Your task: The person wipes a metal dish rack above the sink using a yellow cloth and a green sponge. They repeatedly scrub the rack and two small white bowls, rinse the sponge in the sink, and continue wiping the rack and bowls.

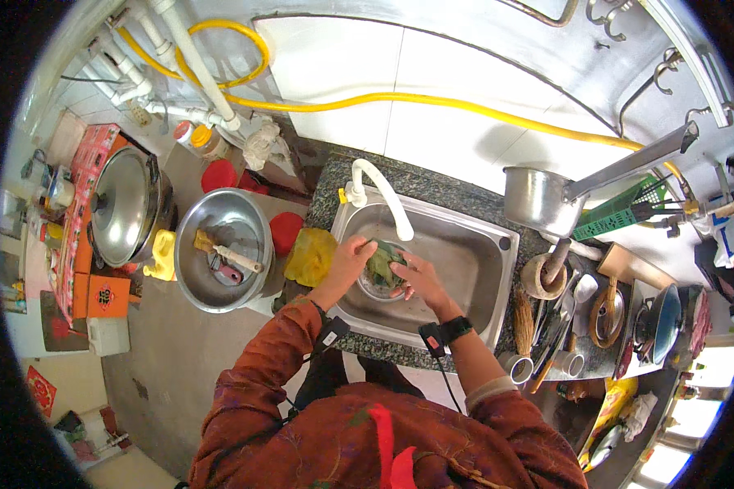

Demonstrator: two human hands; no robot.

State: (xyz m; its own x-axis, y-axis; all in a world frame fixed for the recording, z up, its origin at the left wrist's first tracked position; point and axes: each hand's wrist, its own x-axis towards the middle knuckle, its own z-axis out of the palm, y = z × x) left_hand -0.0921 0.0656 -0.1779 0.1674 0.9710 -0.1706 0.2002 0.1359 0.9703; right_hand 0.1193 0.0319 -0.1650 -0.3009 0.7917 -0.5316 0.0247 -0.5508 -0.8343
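Note:
My left hand [350, 261] pinches the upper left edge of a limp, dull-green bundle [381, 264], either leaves or cloth; I cannot tell which. On the bundle's right side lie the fingers of my right hand [427, 282], slightly spread. Both hands are over a small round bowl [373, 291], mostly hidden under the bundle. The bowl sits in the left part of a stainless steel sink [465, 287]. Just above the hands hangs the spout of a white tap [386, 194], with a yellow piece at its base. No water stream is plain to see.
A yellow plastic bag [311, 258] lies left of the sink, near a large metal basin [186, 257] holding brushes. To the right stand a long-handled saucepan [535, 198], a mortar with pestle [541, 276] and a straw brush [523, 321]. A yellow hose [428, 101] crosses the wall.

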